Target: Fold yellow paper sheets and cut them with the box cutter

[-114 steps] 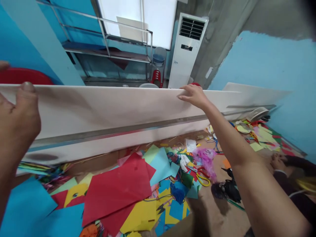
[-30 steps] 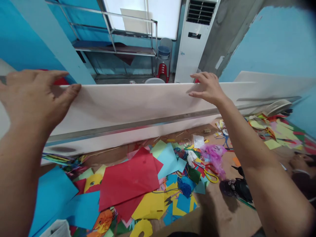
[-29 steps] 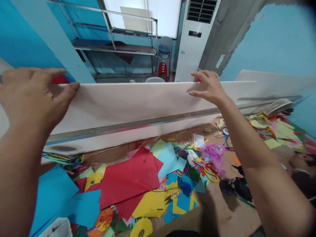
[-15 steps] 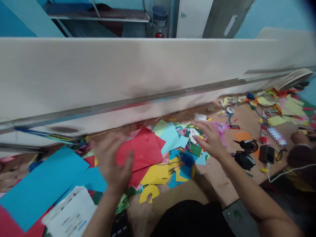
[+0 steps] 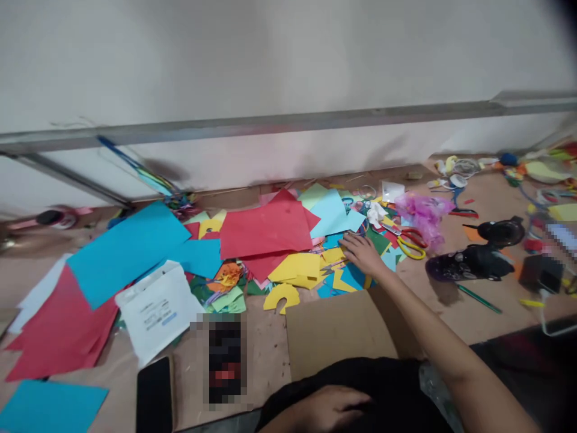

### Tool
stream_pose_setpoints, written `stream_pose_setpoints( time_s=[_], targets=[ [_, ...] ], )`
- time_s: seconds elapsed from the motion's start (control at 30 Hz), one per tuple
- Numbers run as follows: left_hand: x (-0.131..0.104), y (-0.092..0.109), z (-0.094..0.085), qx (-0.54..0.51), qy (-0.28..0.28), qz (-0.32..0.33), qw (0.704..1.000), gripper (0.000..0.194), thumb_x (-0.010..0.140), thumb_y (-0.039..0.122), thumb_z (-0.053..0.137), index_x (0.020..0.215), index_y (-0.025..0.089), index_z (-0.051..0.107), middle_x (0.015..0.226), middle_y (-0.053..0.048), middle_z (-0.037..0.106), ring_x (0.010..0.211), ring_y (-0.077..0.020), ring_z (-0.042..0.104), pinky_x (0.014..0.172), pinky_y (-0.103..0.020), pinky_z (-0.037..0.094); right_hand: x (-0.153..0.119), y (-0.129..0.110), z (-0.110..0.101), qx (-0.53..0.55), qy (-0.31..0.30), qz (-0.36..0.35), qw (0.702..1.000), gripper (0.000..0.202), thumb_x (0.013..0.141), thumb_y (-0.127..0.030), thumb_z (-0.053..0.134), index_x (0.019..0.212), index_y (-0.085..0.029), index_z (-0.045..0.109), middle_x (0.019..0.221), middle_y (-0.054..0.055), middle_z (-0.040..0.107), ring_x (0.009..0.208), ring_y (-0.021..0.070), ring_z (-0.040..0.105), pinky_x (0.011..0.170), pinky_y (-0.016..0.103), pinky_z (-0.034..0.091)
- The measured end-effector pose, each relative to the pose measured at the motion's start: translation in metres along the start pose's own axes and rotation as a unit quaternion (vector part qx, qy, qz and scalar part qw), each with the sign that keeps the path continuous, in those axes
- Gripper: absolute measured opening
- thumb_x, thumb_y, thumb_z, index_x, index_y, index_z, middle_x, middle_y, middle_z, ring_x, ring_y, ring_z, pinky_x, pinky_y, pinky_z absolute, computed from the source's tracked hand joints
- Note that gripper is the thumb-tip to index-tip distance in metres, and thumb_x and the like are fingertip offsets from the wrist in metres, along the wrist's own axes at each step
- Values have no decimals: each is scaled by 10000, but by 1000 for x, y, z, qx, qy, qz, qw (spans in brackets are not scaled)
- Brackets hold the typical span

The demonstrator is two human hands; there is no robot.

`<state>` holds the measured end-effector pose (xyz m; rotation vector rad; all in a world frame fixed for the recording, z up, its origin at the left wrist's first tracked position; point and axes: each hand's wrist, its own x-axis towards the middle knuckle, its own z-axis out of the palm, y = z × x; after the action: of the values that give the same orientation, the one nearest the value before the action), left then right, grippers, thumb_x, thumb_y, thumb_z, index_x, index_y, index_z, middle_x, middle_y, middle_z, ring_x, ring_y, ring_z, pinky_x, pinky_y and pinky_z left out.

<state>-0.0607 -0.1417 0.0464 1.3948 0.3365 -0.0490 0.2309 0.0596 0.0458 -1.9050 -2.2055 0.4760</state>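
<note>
My right hand [image 5: 364,254] rests over the pile of coloured paper scraps, fingers spread, holding nothing that I can see. Under and beside it lie yellow paper [image 5: 300,267] and pieces of blue paper. Just to its right are scissors with red and yellow handles [image 5: 411,242]. My left hand [image 5: 327,409] lies low against my black clothing, fingers loosely extended, with nothing visible in it. Farther left, red paper sheets [image 5: 265,228] cover part of the pile, next to a light blue sheet [image 5: 331,213]. A yellow arc-shaped cutout [image 5: 282,297] lies in front.
Large blue sheets [image 5: 126,252], red sheets [image 5: 67,325] and a white packet [image 5: 157,313] lie left. A phone [image 5: 154,394] sits at the front edge beside a blurred-out object. Cardboard [image 5: 338,331] is before me. A pink plastic bag [image 5: 426,210] and a green pencil [image 5: 480,299] lie right.
My left hand has dropped from above the red paper to my lap. My right hand has lowered onto the scraps. The view has tilted down, bringing the scissors into sight.
</note>
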Motion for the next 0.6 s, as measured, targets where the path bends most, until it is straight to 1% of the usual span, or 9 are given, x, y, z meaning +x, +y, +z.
stream_pose_setpoints(
  time_s=[0.07,0.13,0.2,0.27,0.33,0.4,0.47,0.53,0.6],
  targets=[
    [3,-29,14,-9,-15,1,1000,576,913,813,457,1472,681,419,1538,123,572,1429,-230,538,1171,-299,390,5,4,7,-9,34,-5,999,480,1031,-379,467,1481,-280,600,1598,105,525,1471,360,429,1171,651,303],
    [11,-64,28,-9,-13,-1,1000,598,892,830,464,1471,700,387,1562,142,539,1443,-231,515,1169,-306,377,2,6,13,-16,74,-22,997,484,1028,-381,478,1492,-291,584,1616,95,504,1483,344,414,1192,632,278],
    [24,-103,44,9,1,-14,1000,641,851,860,496,1464,695,406,1555,125,554,1434,-244,530,1164,-331,390,-5,9,19,-20,117,-46,992,484,1025,-385,488,1492,-293,581,1631,89,485,1486,336,409,1200,615,271],
    [38,-138,59,43,26,-23,998,682,841,882,487,1477,638,462,1535,75,589,1437,-269,535,1195,-396,380,-14,13,23,-20,155,-70,985,476,1018,-386,503,1470,-272,601,1613,100,507,1467,343,430,1189,610,290],
    [50,-163,74,70,59,-29,995,723,888,863,435,1505,499,535,1521,-4,612,1451,-303,520,1232,-486,344,-22,17,25,-14,176,-94,980,448,998,-372,532,1414,-251,647,1549,114,578,1415,353,489,1156,608,339],
    [56,-175,90,87,104,-43,990,757,946,800,413,1519,333,574,1526,-88,600,1456,-331,505,1237,-539,331,-32,19,21,-6,184,-113,976,407,977,-345,552,1345,-241,691,1464,118,653,1348,350,554,1124,602,386],
    [54,-174,104,114,159,-69,978,736,971,724,457,1515,246,583,1534,-135,584,1455,-338,497,1234,-534,335,-45,16,13,4,186,-131,974,386,967,-334,554,1308,-237,708,1416,109,688,1314,334,591,1119,585,414],
    [45,-165,113,139,198,-86,966,659,988,637,496,1500,235,598,1517,-136,600,1446,-331,506,1227,-513,347,-63,8,2,16,185,-152,971,383,954,-342,560,1287,-236,718,1390,98,706,1293,323,618,1116,563,443],
    [31,-149,115,157,209,-86,961,596,983,579,544,1485,265,613,1479,-113,638,1398,-321,559,1193,-483,397,-87,-3,-8,29,185,-181,966,381,935,-356,565,1255,-241,738,1345,94,733,1254,327,655,1089,551,487]
  ],
)
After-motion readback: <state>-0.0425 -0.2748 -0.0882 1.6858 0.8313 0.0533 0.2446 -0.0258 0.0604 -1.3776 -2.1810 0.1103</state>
